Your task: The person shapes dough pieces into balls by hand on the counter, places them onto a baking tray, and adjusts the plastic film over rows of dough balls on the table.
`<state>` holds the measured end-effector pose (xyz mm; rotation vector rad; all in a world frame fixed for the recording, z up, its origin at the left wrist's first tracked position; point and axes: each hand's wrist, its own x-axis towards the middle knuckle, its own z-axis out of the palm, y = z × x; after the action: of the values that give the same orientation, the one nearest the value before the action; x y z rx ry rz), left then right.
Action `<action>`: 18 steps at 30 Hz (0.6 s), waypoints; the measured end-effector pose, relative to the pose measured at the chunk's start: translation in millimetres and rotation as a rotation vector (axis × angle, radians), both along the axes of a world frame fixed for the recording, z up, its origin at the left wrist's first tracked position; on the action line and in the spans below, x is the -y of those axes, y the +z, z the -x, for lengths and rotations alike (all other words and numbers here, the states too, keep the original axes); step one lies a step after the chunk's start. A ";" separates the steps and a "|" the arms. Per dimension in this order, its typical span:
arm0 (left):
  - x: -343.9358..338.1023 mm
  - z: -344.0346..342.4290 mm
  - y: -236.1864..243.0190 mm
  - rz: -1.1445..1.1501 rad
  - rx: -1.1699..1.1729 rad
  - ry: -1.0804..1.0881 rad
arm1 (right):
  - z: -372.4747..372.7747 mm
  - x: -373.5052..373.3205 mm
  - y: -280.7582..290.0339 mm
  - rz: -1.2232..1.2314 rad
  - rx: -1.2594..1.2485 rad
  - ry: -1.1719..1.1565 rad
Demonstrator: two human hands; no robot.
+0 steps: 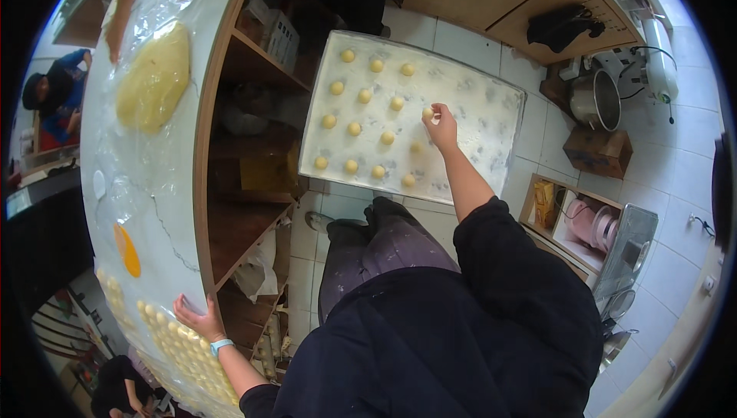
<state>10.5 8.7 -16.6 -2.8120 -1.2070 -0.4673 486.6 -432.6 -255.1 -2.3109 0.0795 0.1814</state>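
Observation:
A large pale baking tray (480,92) lies ahead of me, with rows of small round dough balls (365,95) on its left and middle part. My right hand (443,128) is over the tray's middle, its fingertips closed on one dough ball (427,113). Whether that ball touches the tray I cannot tell. My left hand (198,319) rests at the edge of the worktop on the left, fingers spread and nothing held. Right beside it are many more dough balls (180,349), packed close together. A light blue watch band (221,346) is on my left wrist.
A big flat piece of yellow dough (156,80) and an orange scraper (127,251) lie on the plastic-covered worktop (165,188). Open shelves are below it. At right stand a metal pot (596,101), a cardboard box (599,152) and a pink appliance (587,222). Other people appear at far left.

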 end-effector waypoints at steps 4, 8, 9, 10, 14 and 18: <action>-0.1 0.1 -1.0 0.015 -0.008 0.014 | -3.9 -0.3 -17.1 0.074 0.012 0.031; -2.3 3.3 -2.7 -0.001 -0.009 0.025 | 8.7 -4.9 -6.5 0.000 0.198 -0.032; -1.8 1.2 -2.4 -0.005 0.001 0.009 | 16.5 -2.2 -2.3 -0.016 0.187 -0.068; -1.9 0.4 -1.3 -0.015 0.012 -0.003 | 25.5 -1.5 1.3 -0.036 0.176 -0.101; 1.5 -4.9 1.6 -0.020 0.069 0.060 | 74.0 7.0 -3.8 0.073 0.255 0.006; 7.5 -4.3 3.2 -0.007 0.079 0.050 | 114.2 -45.7 15.4 -0.031 0.166 0.008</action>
<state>14.8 1.2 -13.5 -2.7749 -1.2837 -0.5830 372.4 -386.9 -239.7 -2.2864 -0.0162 -0.0060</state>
